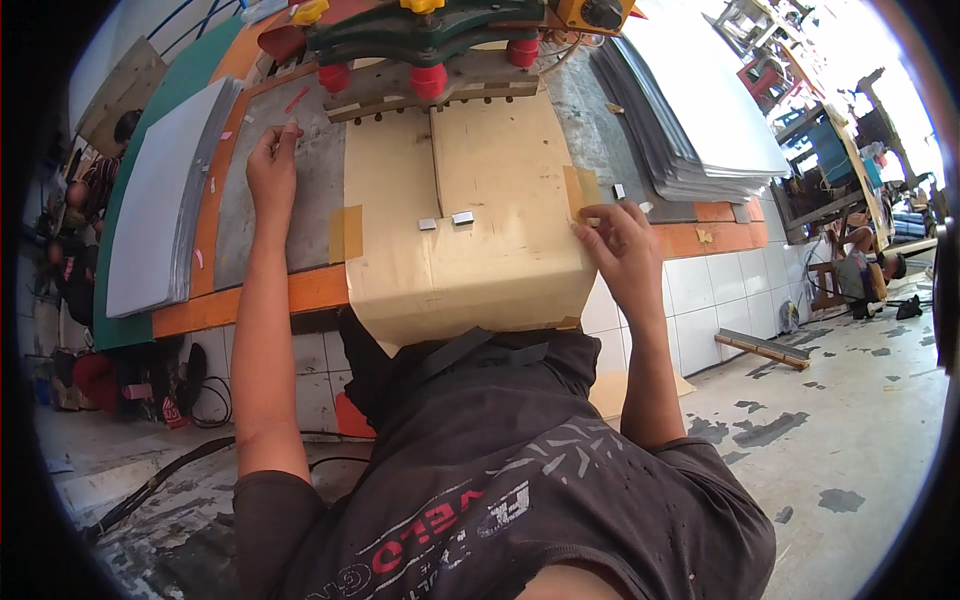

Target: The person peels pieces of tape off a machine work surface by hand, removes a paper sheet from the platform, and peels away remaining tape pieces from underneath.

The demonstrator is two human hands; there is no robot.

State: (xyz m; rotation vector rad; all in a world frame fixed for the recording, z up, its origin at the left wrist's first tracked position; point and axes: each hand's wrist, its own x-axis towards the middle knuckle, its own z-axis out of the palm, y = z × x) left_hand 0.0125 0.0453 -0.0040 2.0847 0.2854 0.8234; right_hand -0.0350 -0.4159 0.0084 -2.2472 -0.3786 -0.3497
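Observation:
My left hand (272,172) hovers over the grey metal plate (240,215) on the left, its thumb and fingers pinched together; whatever they hold is too small to name. At the right edge of a tan sheet (470,265), my right hand (625,245) has its fingertips pinched beside a strip of brown tape (580,190). What is between those fingertips is unclear. A second brown tape strip (346,233) lies on the sheet's left edge. Near the sheet's middle sit two small silver-white blocks (462,218), and a similar block (619,191) lies beyond my right hand.
A green machine frame (430,38) with red cylinders and a metal bar (430,85) stands over the sheet's far end. White sheet stacks lie left (165,200) and right (700,100). An orange table edge (250,306) runs before me. A control box (595,14) is far right.

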